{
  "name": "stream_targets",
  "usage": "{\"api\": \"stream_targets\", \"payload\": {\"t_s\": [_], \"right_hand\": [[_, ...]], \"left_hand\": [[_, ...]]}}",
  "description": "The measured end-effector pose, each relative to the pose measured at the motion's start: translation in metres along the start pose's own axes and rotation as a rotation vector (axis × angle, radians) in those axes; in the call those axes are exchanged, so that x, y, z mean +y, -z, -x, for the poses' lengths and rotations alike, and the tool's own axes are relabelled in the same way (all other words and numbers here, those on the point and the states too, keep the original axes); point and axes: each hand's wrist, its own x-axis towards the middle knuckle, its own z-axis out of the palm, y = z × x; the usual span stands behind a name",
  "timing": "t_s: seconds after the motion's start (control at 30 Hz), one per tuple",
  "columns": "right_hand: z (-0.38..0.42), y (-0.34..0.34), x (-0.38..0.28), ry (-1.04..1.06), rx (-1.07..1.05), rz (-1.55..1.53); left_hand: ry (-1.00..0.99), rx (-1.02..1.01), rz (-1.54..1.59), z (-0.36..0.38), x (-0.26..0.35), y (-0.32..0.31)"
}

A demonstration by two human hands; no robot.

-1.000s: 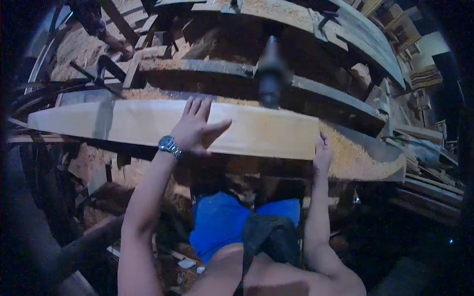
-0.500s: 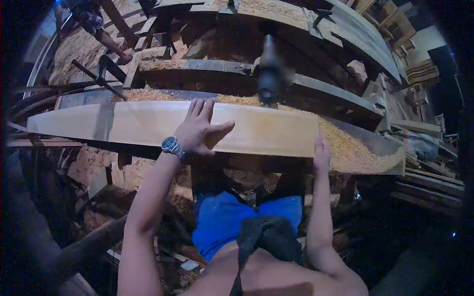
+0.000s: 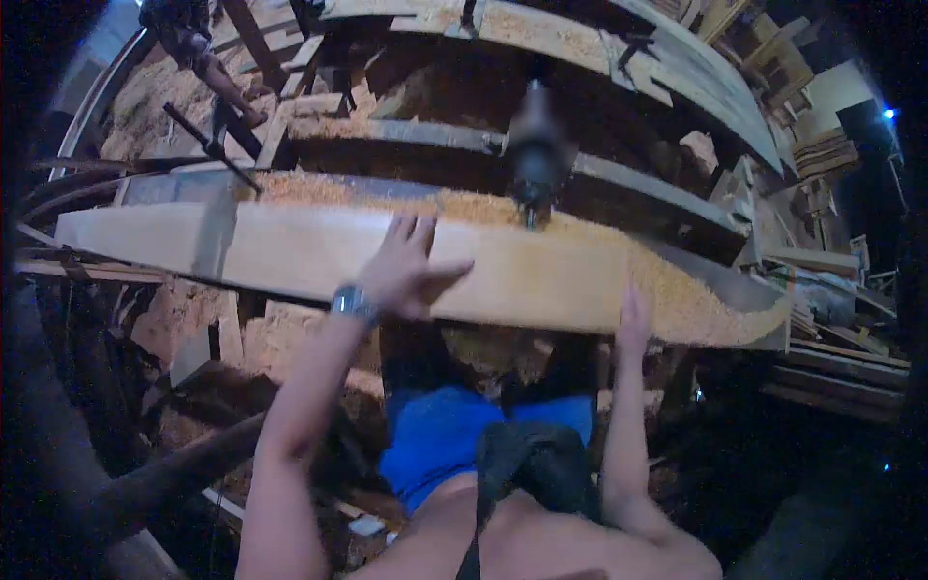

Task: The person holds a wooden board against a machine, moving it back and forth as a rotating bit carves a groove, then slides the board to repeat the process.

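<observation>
A long, pale wooden board (image 3: 541, 275) lies across the bench in front of me. My left hand (image 3: 404, 271), with a metal watch (image 3: 353, 302) on its wrist, rests on the board with fingers spread toward its far edge and thumb pointing right. At the board's right end, my right hand (image 3: 633, 321) stands with its fingers stretched out along the end face. A dark vertical machine spindle with a bit (image 3: 531, 208) comes down at the far edge of the board, between my two hands.
Wood shavings (image 3: 691, 300) cover the metal table behind and right of the board. A dark bar (image 3: 213, 147) slants down near its left part. Metal rails (image 3: 667, 198) run behind. A person's leg (image 3: 227, 92) shows at upper left. Timber (image 3: 841, 377) is stacked at right.
The view has shifted slightly, so the scene sits a little lower and farther right. Both hands keep about the same places on the board.
</observation>
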Motion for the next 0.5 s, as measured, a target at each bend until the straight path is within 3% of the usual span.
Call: {"api": "stream_targets", "payload": {"t_s": [0.17, 0.23, 0.27, 0.3, 0.33, 0.4, 0.43, 0.5], "right_hand": [[0.093, 0.013, -0.019, -0.150, 0.069, -0.354], [0.044, 0.012, -0.049, -0.174, -0.001, -0.106], [-0.004, 0.001, -0.044, -0.153, -0.012, -0.053], [-0.034, -0.008, -0.032, -0.135, -0.028, 0.001], [-0.028, -0.010, -0.020, -0.060, -0.025, -0.034], [-0.031, -0.008, -0.014, 0.111, 0.019, -0.115], [-0.003, 0.000, -0.032, -0.018, 0.011, -0.070], [0.054, 0.004, -0.011, -0.054, 0.146, -0.021]], "left_hand": [[-0.041, -0.086, 0.002, 0.038, 0.037, 0.015], [-0.067, 0.009, -0.138, 0.020, 0.011, -0.015], [0.011, -0.107, -0.091, -0.004, -0.002, -0.001], [-0.038, 0.033, -0.132, -0.021, -0.020, -0.003], [-0.040, -0.020, -0.058, -0.032, -0.017, 0.017], [-0.076, 0.076, -0.019, -0.022, -0.009, 0.013], [-0.054, 0.034, 0.001, -0.013, 0.001, 0.010], [-0.054, -0.048, -0.035, 0.019, 0.022, -0.001]]}}
